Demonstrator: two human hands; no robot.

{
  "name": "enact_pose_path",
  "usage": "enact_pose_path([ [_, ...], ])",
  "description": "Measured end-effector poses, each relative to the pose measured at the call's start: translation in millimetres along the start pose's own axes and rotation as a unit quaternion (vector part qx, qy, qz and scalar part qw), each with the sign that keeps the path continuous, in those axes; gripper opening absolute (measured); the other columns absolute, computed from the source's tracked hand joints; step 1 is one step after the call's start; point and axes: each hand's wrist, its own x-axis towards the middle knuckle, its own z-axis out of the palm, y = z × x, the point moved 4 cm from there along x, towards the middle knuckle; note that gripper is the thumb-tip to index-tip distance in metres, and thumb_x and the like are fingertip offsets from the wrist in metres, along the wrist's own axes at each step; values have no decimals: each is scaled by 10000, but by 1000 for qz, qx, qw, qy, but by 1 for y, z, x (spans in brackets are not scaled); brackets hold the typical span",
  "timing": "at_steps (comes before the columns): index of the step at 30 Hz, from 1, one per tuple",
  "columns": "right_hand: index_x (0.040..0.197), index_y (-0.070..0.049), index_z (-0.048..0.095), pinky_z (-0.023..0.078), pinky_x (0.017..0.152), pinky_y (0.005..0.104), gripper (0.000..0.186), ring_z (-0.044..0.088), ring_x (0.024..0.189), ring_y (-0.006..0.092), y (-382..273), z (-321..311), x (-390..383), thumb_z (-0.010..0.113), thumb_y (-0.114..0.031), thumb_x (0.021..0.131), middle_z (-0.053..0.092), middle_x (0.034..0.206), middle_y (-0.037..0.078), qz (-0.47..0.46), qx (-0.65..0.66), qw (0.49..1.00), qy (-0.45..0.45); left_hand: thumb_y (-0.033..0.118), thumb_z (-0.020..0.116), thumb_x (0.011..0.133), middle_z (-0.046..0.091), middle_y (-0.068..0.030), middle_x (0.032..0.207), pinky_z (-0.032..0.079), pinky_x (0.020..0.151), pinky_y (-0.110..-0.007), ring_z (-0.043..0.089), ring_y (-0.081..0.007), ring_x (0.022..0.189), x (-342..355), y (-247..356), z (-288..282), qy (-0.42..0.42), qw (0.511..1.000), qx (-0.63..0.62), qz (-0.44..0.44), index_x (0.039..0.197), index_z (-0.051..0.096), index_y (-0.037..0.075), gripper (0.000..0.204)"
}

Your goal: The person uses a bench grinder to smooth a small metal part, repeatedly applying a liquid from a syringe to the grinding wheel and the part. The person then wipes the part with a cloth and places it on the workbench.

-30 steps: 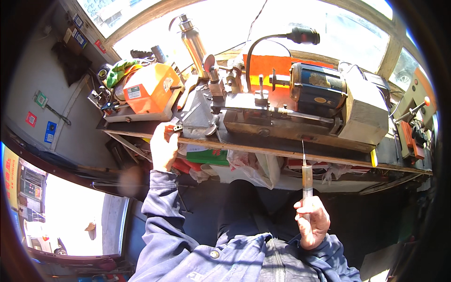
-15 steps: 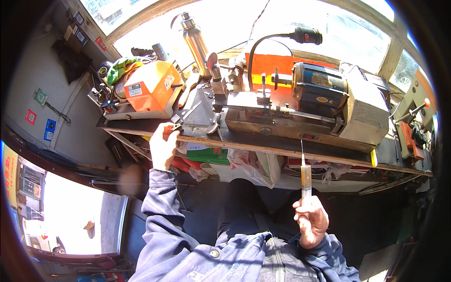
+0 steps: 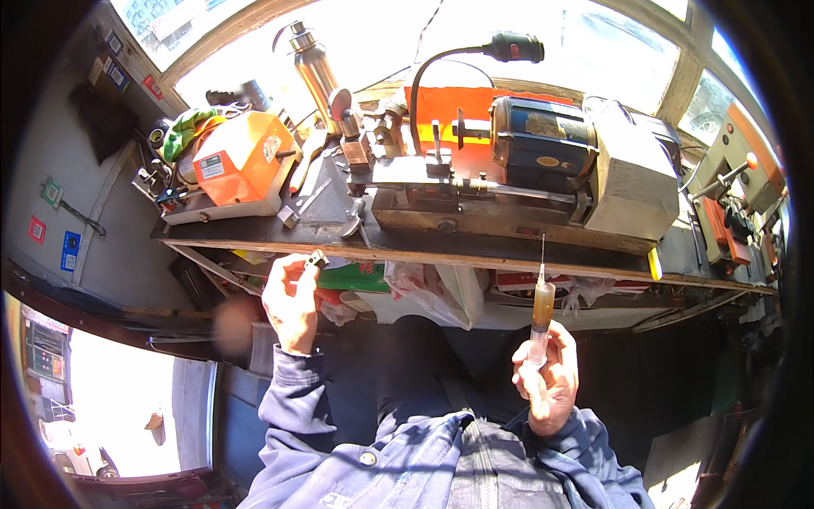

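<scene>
My left hand (image 3: 291, 307) is closed, thumb and fingertips pinching a small dark metal part (image 3: 317, 260) just in front of the bench's near edge. What the part is cannot be made out. Farther right, my right hand (image 3: 549, 383) is wrapped round the lower end of a clear syringe (image 3: 543, 305). Amber liquid fills much of its barrel, and its thin needle points up and away from me. The needle tip appears in front of the bench edge. Beyond the left hand, a small metal block (image 3: 288, 218) lies on the bench (image 3: 254, 229).
A machine with a blue motor (image 3: 543, 140) and a metal housing (image 3: 640, 187) stands on the bench. To its left are an orange-covered machine (image 3: 242, 161) and a steel bottle (image 3: 314, 72). A gooseneck lamp (image 3: 513, 48) arches above; plastic bags (image 3: 445, 293) sit under the bench.
The bench has shifted left in view. My left hand has drawn back from over the bench edge with the metal part. My right hand has tilted and raised the syringe slightly.
</scene>
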Motion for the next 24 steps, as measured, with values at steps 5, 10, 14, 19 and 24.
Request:
enact_pose_path([
  [5,1212,-15,425,421,553,216,422,477,635,73,17,6,4,673,-100,882,527,930,78,26,147,988,-27,-24,651,896,654,-16,951,466,769,-215,586,-77,828,-88,39,66,-125,969,-186,-104,1049,631,16,159],
  [10,933,-49,518,387,605,223,193,424,614,66,23,1,-2,667,-8,818,568,1191,187,65,86,993,-48,5,655,896,663,-37,943,470,739,-226,579,-85,781,-129,61,106,-211,931,-243,-171,1047,625,14,154],
  [14,1353,-34,442,423,676,205,594,488,728,33,23,2,2,692,95,829,585,1250,103,73,93,993,-31,36,659,915,687,-80,962,501,747,-255,613,-127,777,-146,62,123,-255,882,-311,-247,1052,614,9,147],
  [19,1375,0,488,494,884,275,582,594,958,112,24,5,0,711,64,841,619,1185,93,129,100,986,-25,59,689,909,699,-124,1035,530,811,-291,658,-161,859,-160,60,131,-308,834,-368,-273,1105,590,0,227],
  [24,1206,28,587,517,925,316,357,644,1003,181,30,5,-2,693,42,866,655,1091,105,162,79,983,-35,58,704,916,692,-95,1000,528,808,-286,655,-146,884,-166,60,129,-333,816,-376,-286,1108,603,1,224],
])
